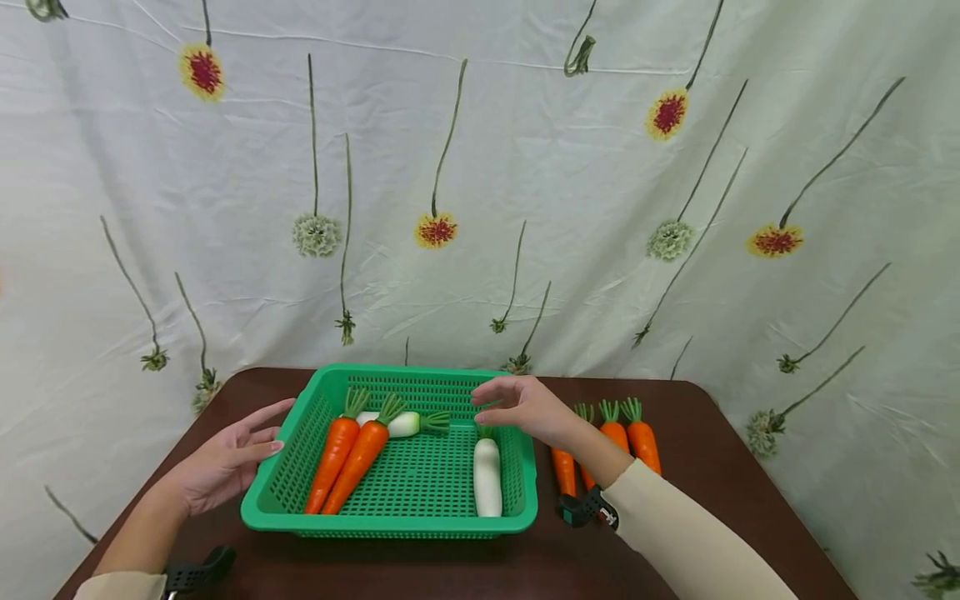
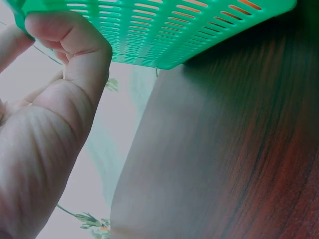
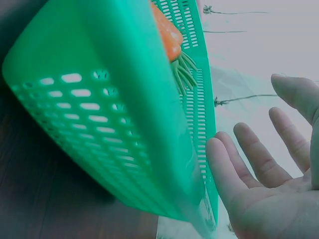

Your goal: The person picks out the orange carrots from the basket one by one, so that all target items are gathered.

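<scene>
A green plastic basket (image 1: 390,523) with slotted walls sits on the table. My left hand (image 1: 225,458) is at its left rim, fingers extended and relaxed; in the left wrist view the thumb (image 2: 70,35) lies right at the rim. My right hand (image 1: 521,408) hovers over the right side with loosely bent fingers and nothing in them. Under it a white radish (image 1: 487,479) lies lengthwise in the basket, its green top partly hidden by the hand. Two orange carrots (image 1: 332,462) lie side by side at the left, overlapping another white radish (image 1: 405,424) near the back.
Right of the basket, three more carrots (image 1: 642,442) lie on the dark brown wooden table (image 1: 712,483), partly covered by my right forearm. A white cloth (image 1: 390,167) with printed flowers hangs behind the table. Black straps (image 1: 588,507) circle both wrists.
</scene>
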A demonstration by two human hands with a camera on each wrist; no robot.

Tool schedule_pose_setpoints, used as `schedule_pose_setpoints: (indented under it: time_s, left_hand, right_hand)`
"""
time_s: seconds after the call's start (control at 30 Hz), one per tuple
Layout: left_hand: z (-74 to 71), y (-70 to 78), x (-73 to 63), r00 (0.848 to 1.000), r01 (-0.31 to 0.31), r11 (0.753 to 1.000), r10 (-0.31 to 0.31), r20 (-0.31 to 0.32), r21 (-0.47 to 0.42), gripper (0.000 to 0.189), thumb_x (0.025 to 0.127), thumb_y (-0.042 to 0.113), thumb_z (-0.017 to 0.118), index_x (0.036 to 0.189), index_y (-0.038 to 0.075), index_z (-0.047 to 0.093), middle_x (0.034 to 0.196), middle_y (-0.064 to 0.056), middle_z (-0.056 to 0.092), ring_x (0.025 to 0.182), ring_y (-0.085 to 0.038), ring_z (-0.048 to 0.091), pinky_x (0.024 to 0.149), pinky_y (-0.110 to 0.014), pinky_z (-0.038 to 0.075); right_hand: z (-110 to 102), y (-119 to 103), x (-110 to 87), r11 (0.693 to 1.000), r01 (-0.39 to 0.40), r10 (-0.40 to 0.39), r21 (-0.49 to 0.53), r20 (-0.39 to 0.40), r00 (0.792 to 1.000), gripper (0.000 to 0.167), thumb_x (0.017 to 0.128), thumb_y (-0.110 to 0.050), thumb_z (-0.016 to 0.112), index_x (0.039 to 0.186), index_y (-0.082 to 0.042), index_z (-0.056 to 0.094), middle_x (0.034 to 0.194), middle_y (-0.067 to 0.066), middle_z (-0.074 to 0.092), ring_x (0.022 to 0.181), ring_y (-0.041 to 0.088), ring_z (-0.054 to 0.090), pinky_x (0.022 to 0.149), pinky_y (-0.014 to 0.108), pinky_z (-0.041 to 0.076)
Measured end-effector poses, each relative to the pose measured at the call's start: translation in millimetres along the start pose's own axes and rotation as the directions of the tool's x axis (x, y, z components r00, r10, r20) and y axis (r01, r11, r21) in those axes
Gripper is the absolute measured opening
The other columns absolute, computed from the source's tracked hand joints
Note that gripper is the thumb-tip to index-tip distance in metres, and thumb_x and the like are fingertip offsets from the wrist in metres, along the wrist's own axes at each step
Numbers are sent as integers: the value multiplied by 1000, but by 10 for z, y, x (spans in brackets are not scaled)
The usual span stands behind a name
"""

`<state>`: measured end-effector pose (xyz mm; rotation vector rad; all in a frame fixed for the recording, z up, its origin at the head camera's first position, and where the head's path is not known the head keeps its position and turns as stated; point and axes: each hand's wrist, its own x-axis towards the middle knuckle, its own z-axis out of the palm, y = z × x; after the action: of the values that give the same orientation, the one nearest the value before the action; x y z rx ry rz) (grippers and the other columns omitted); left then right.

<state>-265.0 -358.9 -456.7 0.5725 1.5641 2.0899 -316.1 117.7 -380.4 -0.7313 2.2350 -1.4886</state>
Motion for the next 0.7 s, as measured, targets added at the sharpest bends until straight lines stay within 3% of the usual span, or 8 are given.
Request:
schedule_pose_setpoints:
  time_s: [0.37, 0.5, 0.7]
  left_hand:
    - [-29, -23, 18, 1000, 1, 1000, 0, 23, -27, 65, 108, -5, 33, 162, 29, 17, 143, 2, 60, 126, -23, 66, 100, -49, 56]
    - [-35, -29, 16, 1000, 6, 1000, -5, 27, -27, 66, 109, -5, 32, 162, 31, 18, 143, 3, 60, 126, -23, 66, 100, -49, 56]
    - [-25, -13, 19, 1000, 5, 1000, -4, 25, -26, 68, 108, -5, 32, 164, 29, 14, 143, 3, 60, 126, -22, 66, 100, -49, 56]
  right_hand:
    - [192, -98, 178, 1000, 2, -1, -16, 64, 998, 38, 93, -16, 76, 131, -13, 68, 132, 7, 69, 127, 37, 62, 99, 41, 57]
    - [255, -131, 236, 997, -22, 29, -71, 94, 995, 36, 93, -21, 76, 129, -18, 70, 128, 3, 71, 128, 32, 61, 97, 36, 57]
    - [332, -203, 337, 995, -83, 89, -54, 121, 989, 34, 94, -21, 76, 127, -20, 70, 126, 4, 71, 112, 20, 70, 96, 42, 60]
